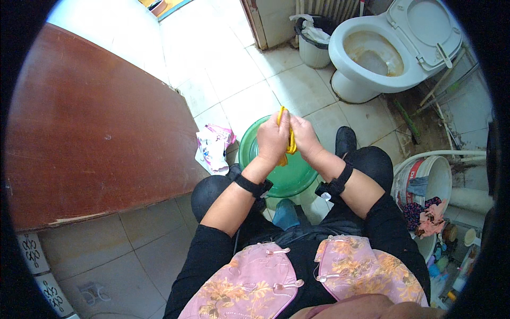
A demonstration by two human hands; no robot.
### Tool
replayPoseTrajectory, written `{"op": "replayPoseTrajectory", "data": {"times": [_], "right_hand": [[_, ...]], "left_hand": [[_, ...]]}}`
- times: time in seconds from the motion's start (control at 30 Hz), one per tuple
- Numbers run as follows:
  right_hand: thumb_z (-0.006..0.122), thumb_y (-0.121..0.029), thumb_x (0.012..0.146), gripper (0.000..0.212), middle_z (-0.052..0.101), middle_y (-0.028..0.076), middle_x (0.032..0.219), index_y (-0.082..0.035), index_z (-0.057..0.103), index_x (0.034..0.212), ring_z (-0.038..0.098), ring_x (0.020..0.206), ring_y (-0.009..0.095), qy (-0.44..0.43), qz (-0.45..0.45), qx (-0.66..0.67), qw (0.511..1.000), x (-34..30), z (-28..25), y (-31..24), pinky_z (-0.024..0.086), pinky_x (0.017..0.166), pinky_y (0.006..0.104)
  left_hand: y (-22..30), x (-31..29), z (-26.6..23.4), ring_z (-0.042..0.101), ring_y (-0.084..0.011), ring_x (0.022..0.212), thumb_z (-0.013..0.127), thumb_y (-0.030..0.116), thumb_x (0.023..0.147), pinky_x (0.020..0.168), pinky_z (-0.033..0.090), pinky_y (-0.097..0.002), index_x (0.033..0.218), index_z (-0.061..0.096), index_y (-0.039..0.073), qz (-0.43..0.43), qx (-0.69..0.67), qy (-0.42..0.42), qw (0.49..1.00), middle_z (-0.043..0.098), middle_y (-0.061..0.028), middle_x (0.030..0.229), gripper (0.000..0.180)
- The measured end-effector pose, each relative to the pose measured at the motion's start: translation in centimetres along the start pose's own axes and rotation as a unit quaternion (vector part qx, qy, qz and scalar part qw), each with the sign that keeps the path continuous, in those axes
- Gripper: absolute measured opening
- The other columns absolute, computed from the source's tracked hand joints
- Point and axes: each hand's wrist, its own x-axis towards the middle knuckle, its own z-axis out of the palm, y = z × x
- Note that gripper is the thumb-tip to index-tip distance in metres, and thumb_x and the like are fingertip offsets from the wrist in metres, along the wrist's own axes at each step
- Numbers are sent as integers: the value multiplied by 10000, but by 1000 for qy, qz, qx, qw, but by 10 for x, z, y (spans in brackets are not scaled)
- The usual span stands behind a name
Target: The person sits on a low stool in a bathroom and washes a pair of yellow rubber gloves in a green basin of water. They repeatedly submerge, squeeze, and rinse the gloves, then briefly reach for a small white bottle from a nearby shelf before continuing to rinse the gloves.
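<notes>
Over a green plastic basin (294, 182) on the floor, both my hands are closed around a bunched yellow cloth (291, 144). My left hand (273, 139) grips it from the left, and my right hand (304, 137) presses against it from the right. One end of the cloth sticks up above my fists and some hangs below them. Much of it is hidden inside my fingers. The basin sits between my knees, its middle covered by my hands. To the left of the basin lies a crumpled white and pink piece of fabric or packaging (215, 150).
A brown door (95, 122) stands at the left. A white toilet (366, 53) with its lid up and a lined waste bin (314, 48) are at the far right. Near my right knee, a white bucket (425, 181) lies tilted beside rags (431, 219) and small items.
</notes>
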Motion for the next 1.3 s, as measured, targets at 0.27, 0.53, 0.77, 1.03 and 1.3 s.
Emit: {"op": "replayPoseTrajectory", "data": {"times": [0.27,0.53,0.77,1.03,1.3], "right_hand": [[401,-235,983,294,589,36,917,-1,573,1031,548,822,112,35,-2,-72,997,3,-2,-5,454,759,255],[461,-266,967,286,600,25,886,-5,573,1002,568,800,93,41,8,42,998,5,3,-36,464,735,241],[501,-299,949,230,589,-12,888,-78,555,979,572,773,72,51,1,28,998,12,-15,-55,475,694,231],[690,-274,795,436,609,55,918,-19,502,1096,592,759,105,-117,45,-106,986,9,-9,-45,481,629,232],[594,-204,724,377,650,155,929,-51,591,1069,633,861,269,-38,-8,-365,930,24,-25,-16,491,780,349]], "left_hand": [[3,-1,-1,568,-391,597,501,349,916,539,452,-439,775,598,36,5,24,-24,999,581,-207,652,357],[-10,19,-19,565,-88,676,577,241,917,601,474,-236,936,615,-10,-145,-331,-48,931,615,-20,804,254],[-11,19,-24,609,-128,771,626,146,848,682,498,-252,1019,608,-25,-174,-316,-130,923,639,-61,888,242],[-26,25,-22,616,-175,770,543,-22,758,703,516,-280,992,567,-24,-230,-370,-53,899,619,-82,886,235],[-13,18,-30,594,-144,737,574,-6,806,631,505,-261,1020,448,55,-205,-399,-97,889,593,-81,875,256]]}}
